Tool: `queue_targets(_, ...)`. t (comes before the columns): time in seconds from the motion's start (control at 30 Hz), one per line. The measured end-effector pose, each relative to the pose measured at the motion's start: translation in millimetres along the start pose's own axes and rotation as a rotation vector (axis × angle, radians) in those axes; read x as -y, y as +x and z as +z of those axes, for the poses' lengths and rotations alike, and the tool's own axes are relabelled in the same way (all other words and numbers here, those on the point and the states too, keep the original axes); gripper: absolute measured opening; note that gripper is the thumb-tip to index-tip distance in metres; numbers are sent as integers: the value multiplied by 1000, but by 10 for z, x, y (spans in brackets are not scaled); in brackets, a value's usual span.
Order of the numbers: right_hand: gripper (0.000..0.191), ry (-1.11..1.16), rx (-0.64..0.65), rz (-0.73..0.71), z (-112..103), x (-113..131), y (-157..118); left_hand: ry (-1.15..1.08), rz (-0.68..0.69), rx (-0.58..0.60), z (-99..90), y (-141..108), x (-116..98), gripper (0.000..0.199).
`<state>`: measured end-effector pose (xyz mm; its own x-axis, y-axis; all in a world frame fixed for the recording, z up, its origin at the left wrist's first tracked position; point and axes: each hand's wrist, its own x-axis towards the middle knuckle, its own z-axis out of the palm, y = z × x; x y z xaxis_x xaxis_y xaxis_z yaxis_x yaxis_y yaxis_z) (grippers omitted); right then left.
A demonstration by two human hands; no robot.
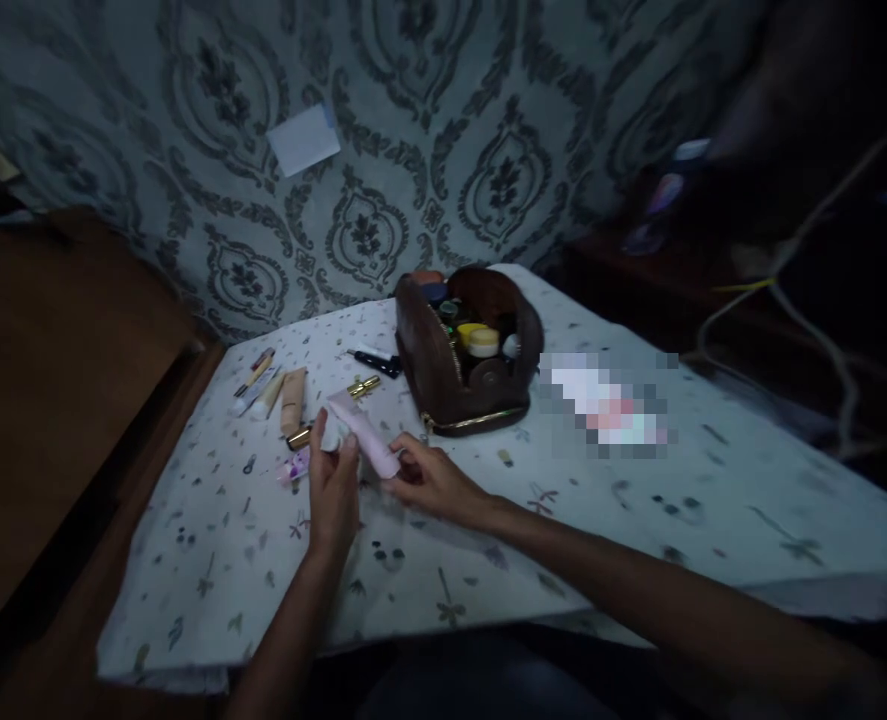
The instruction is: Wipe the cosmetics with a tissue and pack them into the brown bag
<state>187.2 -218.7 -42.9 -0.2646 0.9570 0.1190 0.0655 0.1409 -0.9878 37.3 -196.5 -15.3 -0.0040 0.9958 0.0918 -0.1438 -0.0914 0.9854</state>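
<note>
A pale pink squeeze tube (366,436) is tilted above the table, its lower end pinched by the thumb and fingers of my right hand (437,484). My left hand (332,495) is at the tube's left side, thumb and forefinger raised and apart, the thumb tip at the tube's edge. Something whitish shows between those two fingers, too dim to name. Just left of this hand lies a pink-and-purple tube (294,467). A beige tube (292,398) and a gold-and-black cosmetic item (300,436) lie beyond. Behind the right hand stands an unzipped brown cosmetic bag (443,400) with several containers inside.
A gold tube-like item (363,387) and a black slim item (377,362) lie left of the bag. Several small tubes (258,390) lie at the table's left. A pixelated object (604,405) is right of the bag. White cable (810,320) hangs at right.
</note>
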Motion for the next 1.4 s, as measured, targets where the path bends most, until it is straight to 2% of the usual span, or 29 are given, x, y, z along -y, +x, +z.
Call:
queue_targets(0.1,34,-33,-49,-29,-5,24,-17,69,-8,45,98,-121,43,80)
queue_targets(0.2,44,-27,-26,-31,-26,23,-29,212,22,105,112,-211,34,75)
queue_targets(0.37,57,-60,133,-71,-67,45,-43,271,-60,128,-82,-154,-37,78)
queue_targets(0.47,51,-82,159,-83,-101,92,-52,286,-126,129,-199,-121,-61,83)
queue_targets(0.57,44,25,155,-32,-127,134,-56,364,-113,147,-280,-156,-59,80)
queue_targets(0.67,51,213,138,63,-131,164,-41,518,53,184,-354,-220,-14,68)
queue_targets(0.77,60,413,97,125,-115,189,-16,735,365,282,-438,-244,75,50)
queue_targets(0.83,59,521,84,143,-104,207,-10,866,545,334,-500,-223,138,45)
queue_targets(0.93,55,629,71,124,-97,243,-26,973,645,332,-587,-164,204,48)
queue_targets(1.03,56,666,35,90,-102,278,-54,969,580,256,-630,-123,214,48)
queue_targets(1.17,59,580,-12,55,-110,270,-72,853,373,156,-582,-103,152,49)
queue_targets(1.3,47,325,-70,-74,-101,235,-101,599,64,72,-440,-91,35,53)
queue_targets(1.4,33,89,-91,-258,-95,247,-145,405,-181,-19,-332,-104,-15,64)
